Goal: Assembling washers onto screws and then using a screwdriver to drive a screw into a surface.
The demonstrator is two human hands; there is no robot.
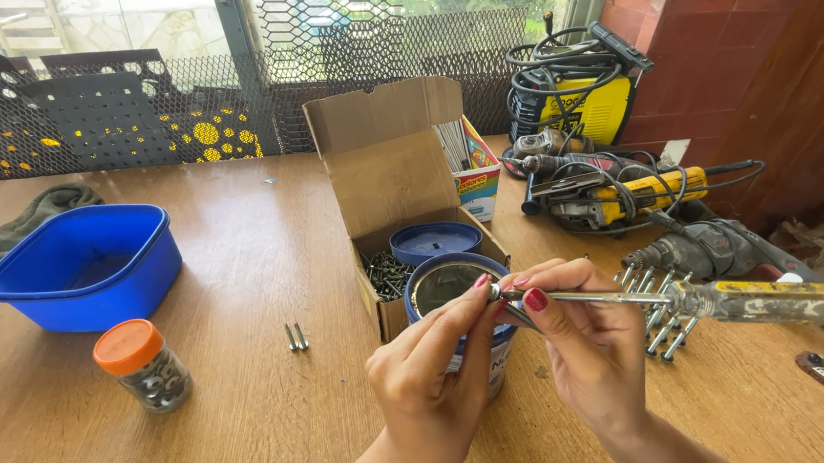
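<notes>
Centre frame, my left hand (430, 377) pinches a screw (492, 292) onto the screwdriver (692, 298) tip to seat it; my right hand (577, 331) grips the shaft, steadying it above the tin (427, 299).

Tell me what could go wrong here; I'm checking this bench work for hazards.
The metal tip of the yellow-handled screwdriver sits right at the left hand's fingers, so a slip could jab them. The open blue-rimmed round tin beneath the hands could tip if knocked. The right hand grips the shaft, not the handle, which may weaken control.
</notes>
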